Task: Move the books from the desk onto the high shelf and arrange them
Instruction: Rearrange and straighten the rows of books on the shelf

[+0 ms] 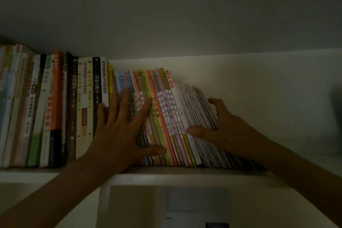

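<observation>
Gripping the thin pale booklets (199, 111) at the row's right end, the right hand (222, 126) is curling fingers over their far side, thumb on the near edges. Spread flat, the left hand (120, 126) is pressing the colourful slim books (162, 113), all sitting on the high shelf (166, 171). Spines are leaning left; the right hand is nearer the loose end, probably for pushing left.
</observation>
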